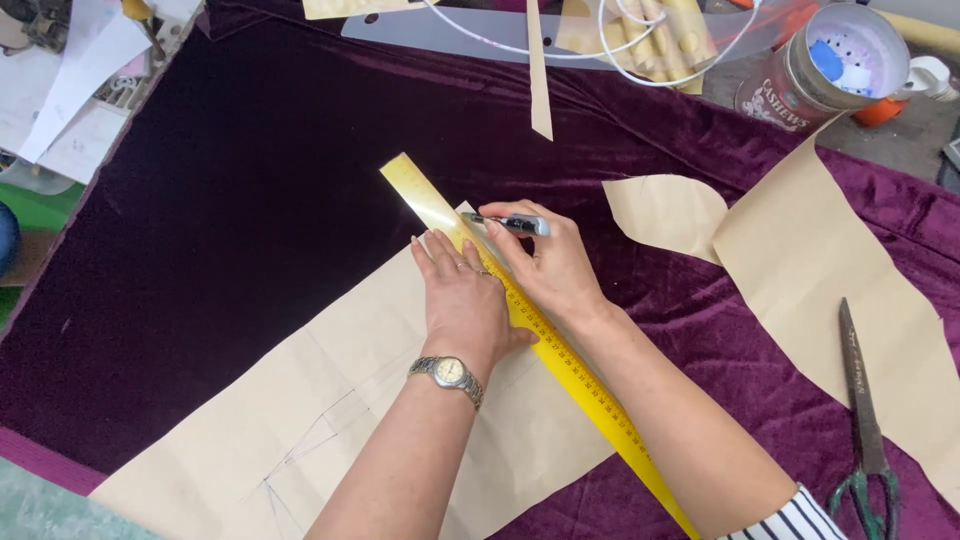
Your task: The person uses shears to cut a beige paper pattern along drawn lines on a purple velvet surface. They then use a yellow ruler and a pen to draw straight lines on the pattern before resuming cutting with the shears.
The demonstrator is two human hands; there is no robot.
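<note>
Left hand (462, 300), fingers spread flat, presses down on a yellow ruler (560, 355) lying slantwise over a tan paper pattern (300, 420) on purple velvet cloth (230, 200). Just beyond the ruler, the right hand (550, 265) is closed around a marker pen (515, 223), its tip close to the ruler's edge. Well off from the ruler, scissors (862, 420) rest near another paper piece (810, 260).

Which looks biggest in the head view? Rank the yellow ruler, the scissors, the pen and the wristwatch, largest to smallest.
1. Yellow ruler, by far the longest.
2. Scissors.
3. Pen in the right hand, partly hidden by fingers.
4. Wristwatch on the left hand's wrist; it looks close to the pen, so that order is unsure.
</note>
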